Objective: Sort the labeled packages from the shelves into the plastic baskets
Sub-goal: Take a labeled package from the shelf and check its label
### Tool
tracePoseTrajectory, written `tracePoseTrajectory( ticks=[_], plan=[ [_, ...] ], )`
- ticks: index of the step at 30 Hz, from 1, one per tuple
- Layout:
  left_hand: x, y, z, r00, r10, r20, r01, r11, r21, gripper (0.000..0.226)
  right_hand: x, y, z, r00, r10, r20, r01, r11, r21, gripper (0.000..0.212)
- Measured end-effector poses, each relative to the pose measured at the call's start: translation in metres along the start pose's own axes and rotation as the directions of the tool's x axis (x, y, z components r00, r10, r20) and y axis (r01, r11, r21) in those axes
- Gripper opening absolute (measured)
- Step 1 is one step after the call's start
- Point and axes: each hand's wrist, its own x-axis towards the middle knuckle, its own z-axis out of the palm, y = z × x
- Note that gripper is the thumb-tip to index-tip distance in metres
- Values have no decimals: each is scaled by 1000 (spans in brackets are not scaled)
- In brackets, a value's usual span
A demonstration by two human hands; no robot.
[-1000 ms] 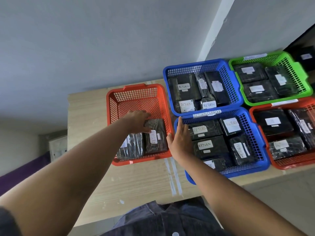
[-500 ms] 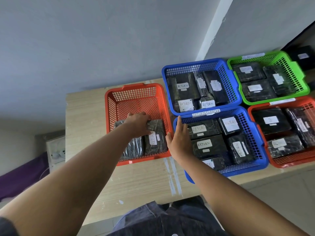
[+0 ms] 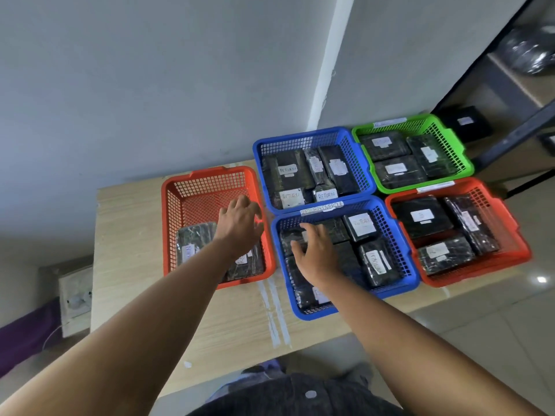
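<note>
Head view shows both hands down among the baskets, and the main risk is a package ending up in the wrong one. The right hand (image 3: 315, 253) lies with its fingers spread flat on the black packages (image 3: 377, 262) in the near blue basket (image 3: 413, 274), clamped on nothing. The left hand (image 3: 240, 223) hovers just left of that basket, fingers apart and empty, over the left red basket (image 3: 164, 223), where two more wrapped packages (image 3: 195, 238) lie. Several labels read RETURN, and the strip on the blue rim seems to read RETURN OVERDUE, so a glance at the wrong line could misplace one. The wrap is glossy (probably slippery too), so a lift by one edge may let a package slide out. A firm press could also nudge the near blue basket toward the front edge of the worktop (image 3: 240, 319), which it sits close to. Behind it stands a second blue basket (image 3: 300, 135); to its right is another red basket (image 3: 522, 250), with a green basket (image 3: 459, 145) behind that one, all holding packages. Pale tape strips (image 3: 276, 313) mark the light wood just left of the landmark basket. A plain grey wall (image 3: 150, 85) rises behind, a dark metal shelf (image 3: 510, 94) stands far right with one package (image 3: 465, 123) on it, and a wall socket (image 3: 76, 295) sits low at far left.
</note>
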Motion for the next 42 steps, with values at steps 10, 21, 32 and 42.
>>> tracePoseTrajectory(
  ticks=[10, 21, 32, 42],
  plan=[
    [-29, 183, 58, 995, 71, 66, -64, 993, -104, 26, -21, 146, -119, 983, -25, -184, 26, 1000, 4, 36],
    [-22, 414, 134, 986, 157, 53, -149, 981, -127, 28, -53, 353, -265, 952, 24, -306, -17, 1000, 26, 35],
    [57, 598, 182, 942, 328, 67, -316, 938, -140, 37, -19, 533, -383, 908, 174, -382, -150, 984, 93, 31],
    [211, 736, 238, 925, 355, 136, -314, 915, -255, 24, 86, 667, -493, 917, 263, -300, -258, 964, 56, 29]
  ],
)
